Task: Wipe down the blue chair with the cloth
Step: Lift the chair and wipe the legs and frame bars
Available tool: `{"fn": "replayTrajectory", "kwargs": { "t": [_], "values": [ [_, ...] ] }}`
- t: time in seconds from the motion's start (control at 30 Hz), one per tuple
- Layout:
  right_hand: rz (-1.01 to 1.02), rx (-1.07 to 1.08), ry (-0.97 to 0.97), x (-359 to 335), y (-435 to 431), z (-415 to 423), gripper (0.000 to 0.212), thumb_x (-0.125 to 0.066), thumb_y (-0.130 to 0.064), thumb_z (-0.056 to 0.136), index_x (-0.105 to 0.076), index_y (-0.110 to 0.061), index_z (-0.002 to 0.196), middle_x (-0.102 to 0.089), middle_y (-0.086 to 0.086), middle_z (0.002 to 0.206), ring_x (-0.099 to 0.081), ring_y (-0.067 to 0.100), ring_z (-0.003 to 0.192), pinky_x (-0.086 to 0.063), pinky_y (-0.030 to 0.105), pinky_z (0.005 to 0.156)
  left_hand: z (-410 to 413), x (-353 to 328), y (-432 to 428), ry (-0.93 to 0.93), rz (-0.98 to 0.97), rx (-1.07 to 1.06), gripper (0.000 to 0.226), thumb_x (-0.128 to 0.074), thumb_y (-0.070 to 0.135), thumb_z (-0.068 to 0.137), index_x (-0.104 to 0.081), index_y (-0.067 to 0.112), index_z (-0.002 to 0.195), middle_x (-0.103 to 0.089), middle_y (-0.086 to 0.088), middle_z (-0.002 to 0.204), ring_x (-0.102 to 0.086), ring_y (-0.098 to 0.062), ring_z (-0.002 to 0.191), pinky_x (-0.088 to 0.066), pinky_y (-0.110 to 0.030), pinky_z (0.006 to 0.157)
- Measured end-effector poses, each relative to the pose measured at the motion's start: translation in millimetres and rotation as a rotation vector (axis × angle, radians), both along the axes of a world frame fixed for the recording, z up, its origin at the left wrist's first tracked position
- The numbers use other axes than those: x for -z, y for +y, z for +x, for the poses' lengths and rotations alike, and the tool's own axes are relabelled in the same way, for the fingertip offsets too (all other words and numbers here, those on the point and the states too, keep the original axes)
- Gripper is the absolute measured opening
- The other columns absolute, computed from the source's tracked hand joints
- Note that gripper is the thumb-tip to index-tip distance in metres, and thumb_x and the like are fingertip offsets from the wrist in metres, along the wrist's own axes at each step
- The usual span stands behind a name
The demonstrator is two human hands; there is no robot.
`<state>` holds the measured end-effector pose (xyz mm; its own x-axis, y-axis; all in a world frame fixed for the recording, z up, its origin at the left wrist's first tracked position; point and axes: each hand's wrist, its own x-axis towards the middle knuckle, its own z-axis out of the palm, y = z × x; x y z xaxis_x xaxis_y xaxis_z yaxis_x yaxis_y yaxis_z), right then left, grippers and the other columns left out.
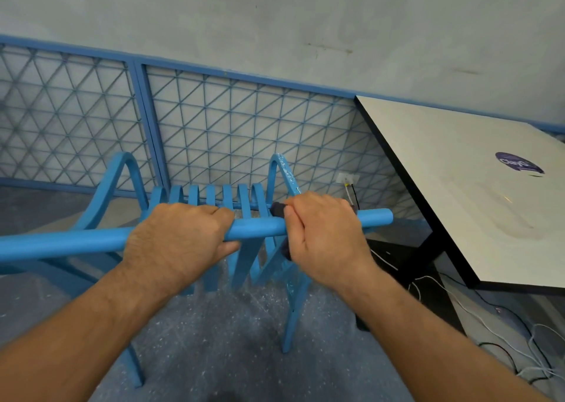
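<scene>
- Blue chair (105, 192): stands on the floor directly ahead, seen from behind. Slats, armrests and legs are judged not yet wiped.
- Top rail (76, 244): step in hand; wiping is near its right end.
- Left hand (174, 239): fingers curled round the rail, steadying it.
- Right hand (324, 236): clasps the cloth (278, 209) against the rail.

**Camera Position: Single Head View**

One wide-angle camera, worn on the head, looked forward and down from close above the top rail of the blue chair (76, 242). It faced the lattice fence (238, 132) and wall (275, 10), with the desk (443, 163) at right.
</scene>
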<state>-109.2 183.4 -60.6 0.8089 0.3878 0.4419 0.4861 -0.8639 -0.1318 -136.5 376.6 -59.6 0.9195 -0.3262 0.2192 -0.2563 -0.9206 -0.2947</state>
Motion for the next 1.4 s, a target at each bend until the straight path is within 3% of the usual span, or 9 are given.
{"fn": "replayTrajectory", "kwargs": {
  "t": [0.17,0.4,0.53,0.7,0.87,0.93,1.07,1.27,1.4],
  "values": [
    [0.049,0.040,0.016,-1.9,-52.8,14.3,0.036,-0.035,-0.041,0.091,-0.067,-0.026,0.094,-0.066,-0.008,0.082,-0.062,0.018,0.077,-0.048,0.032,0.071,0.0,2.7,2.5,0.006,-0.004,0.018,0.047,-0.024,0.065,0.094,-0.044,0.032,0.121,-0.055,0.013,0.097,-0.045,-0.003,0.075,-0.044,-0.018,0.072],
    [0.249,0.282,0.127,-11.4,-68.3,41.6,0.031,-0.039,-0.041,0.073,-0.048,-0.020,0.052,-0.052,-0.002,0.053,-0.055,0.024,0.061,-0.039,0.031,0.057,-0.4,4.1,2.2,-0.052,-0.040,0.011,0.043,-0.031,0.066,0.092,-0.049,0.033,0.114,-0.046,0.014,0.082,-0.044,-0.004,0.068,-0.038,-0.018,0.062],
    [0.712,0.277,0.164,-7.9,-73.0,40.3,0.033,-0.048,-0.029,0.072,-0.045,-0.013,0.044,-0.041,0.000,0.043,-0.043,0.022,0.051,-0.042,0.044,0.053,0.7,5.5,9.5,-0.077,-0.146,0.040,0.034,-0.051,0.062,0.079,-0.064,0.031,0.084,-0.052,0.015,0.059,-0.037,-0.003,0.046,-0.022,-0.017,0.044],
    [1.391,0.167,0.348,9.6,-72.1,29.8,0.055,-0.057,-0.031,0.064,-0.047,0.021,0.076,-0.050,0.031,0.072,-0.055,0.035,0.072,-0.050,0.063,0.074,-1.1,3.2,19.8,-0.044,-0.152,0.129,0.027,-0.077,0.046,0.064,-0.066,0.023,0.070,-0.052,0.013,0.049,-0.032,-0.005,0.038,-0.017,-0.013,0.045],
    [1.358,0.083,0.259,4.5,-22.9,-18.8,0.033,-0.050,-0.006,0.090,-0.050,-0.010,0.057,-0.055,-0.002,0.047,-0.053,0.011,0.045,-0.049,0.028,0.049,-7.7,0.9,66.6,0.027,-0.187,-0.082,0.032,-0.045,0.062,0.064,-0.057,0.032,0.061,-0.050,0.013,0.048,-0.051,-0.012,0.041,-0.034,-0.021,0.045],
    [1.322,0.039,0.240,14.3,0.4,-35.4,0.031,-0.051,-0.015,0.091,-0.056,-0.018,0.060,-0.058,0.003,0.050,-0.053,0.018,0.041,-0.048,0.030,0.043,-11.5,-1.7,83.8,0.081,-0.175,-0.183,0.032,-0.042,0.064,0.059,-0.055,0.035,0.061,-0.052,0.016,0.051,-0.053,-0.010,0.047,-0.039,-0.025,0.048],
    [1.278,0.004,0.181,26.8,21.5,-49.5,0.028,-0.050,-0.032,0.090,-0.060,-0.016,0.068,-0.057,0.007,0.052,-0.055,0.027,0.043,-0.050,0.041,0.043,-25.4,-12.6,77.5,0.169,-0.206,-0.105,0.025,-0.053,0.056,0.060,-0.057,0.039,0.078,-0.055,0.020,0.066,-0.053,-0.001,0.061,-0.037,-0.024,0.051],
    [1.710,0.024,0.371,20.7,-5.2,-31.8,0.029,-0.048,-0.008,0.091,-0.052,0.014,0.073,-0.058,0.022,0.066,-0.057,0.030,0.064,-0.052,0.047,0.059,-33.8,-7.3,-13.7,0.098,-0.276,0.146,0.035,-0.036,0.069,0.078,-0.042,0.035,0.077,-0.044,0.016,0.060,-0.042,-0.001,0.052,-0.027,-0.018,0.049],
    [1.706,-0.088,0.491,31.1,-9.2,-33.6,0.031,-0.037,0.003,0.097,-0.055,0.003,0.071,-0.065,0.004,0.060,-0.065,0.013,0.059,-0.053,0.023,0.057,-26.8,10.3,-28.4,-0.155,-0.422,-0.004,0.055,-0.018,0.058,0.097,-0.046,0.029,0.059,-0.040,0.012,0.046,-0.040,-0.006,0.040,-0.030,-0.023,0.043]
  ]
}}
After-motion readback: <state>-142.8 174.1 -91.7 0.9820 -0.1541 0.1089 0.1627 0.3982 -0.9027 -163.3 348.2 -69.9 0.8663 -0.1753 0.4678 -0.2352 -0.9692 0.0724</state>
